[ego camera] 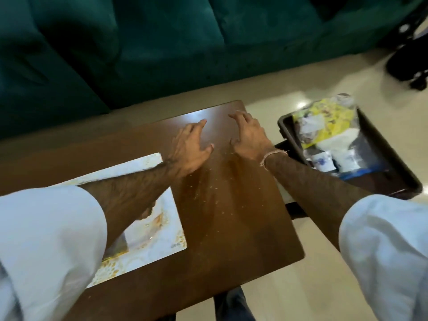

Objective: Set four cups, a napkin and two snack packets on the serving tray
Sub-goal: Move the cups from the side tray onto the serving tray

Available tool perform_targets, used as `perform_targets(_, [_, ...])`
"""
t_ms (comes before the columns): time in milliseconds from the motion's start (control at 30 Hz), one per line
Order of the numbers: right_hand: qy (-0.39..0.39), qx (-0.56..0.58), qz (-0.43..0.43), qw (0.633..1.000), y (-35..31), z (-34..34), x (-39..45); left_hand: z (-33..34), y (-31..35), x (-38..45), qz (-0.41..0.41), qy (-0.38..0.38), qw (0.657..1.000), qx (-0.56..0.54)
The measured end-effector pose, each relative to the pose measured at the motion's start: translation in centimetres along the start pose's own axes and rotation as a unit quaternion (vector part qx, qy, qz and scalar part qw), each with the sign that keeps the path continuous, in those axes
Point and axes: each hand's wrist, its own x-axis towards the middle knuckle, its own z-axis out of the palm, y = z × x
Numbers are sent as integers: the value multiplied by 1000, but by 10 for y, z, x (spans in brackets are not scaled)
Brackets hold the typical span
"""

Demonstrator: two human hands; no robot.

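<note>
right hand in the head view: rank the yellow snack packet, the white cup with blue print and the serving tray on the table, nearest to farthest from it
From the right hand:
1. White cup with blue print, low in the dark bin just right of the wrist.
2. Yellow snack packet, at the bin's far end, farther right.
3. Serving tray, on the table's left part, under the left forearm.
The first two are fairly close to call.

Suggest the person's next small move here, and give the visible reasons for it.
Probably the right hand should swing right to the dark plastic bin and take a white cup. Both hands hover empty over the brown wooden table, the white patterned serving tray holds none of the items, and they lie in that bin.
</note>
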Motion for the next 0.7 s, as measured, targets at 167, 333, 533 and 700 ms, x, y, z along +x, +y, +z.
perform_targets(167, [21, -2, 55, 998, 86, -33, -11, 51, 73, 35, 27, -35, 999, 14])
perform_targets(333, [58, -6, 118, 991, 165, -51, -26, 109, 135, 60, 61, -80, 995, -14])
perform_targets(533, [83, -11, 193, 978, 246, -60, -52, 174, 200, 71, 119, -114, 986, 9])
perform_targets(700, [101, 17, 257, 961, 293, -56, -75, 213, 232, 79, 130, -130, 982, 50])
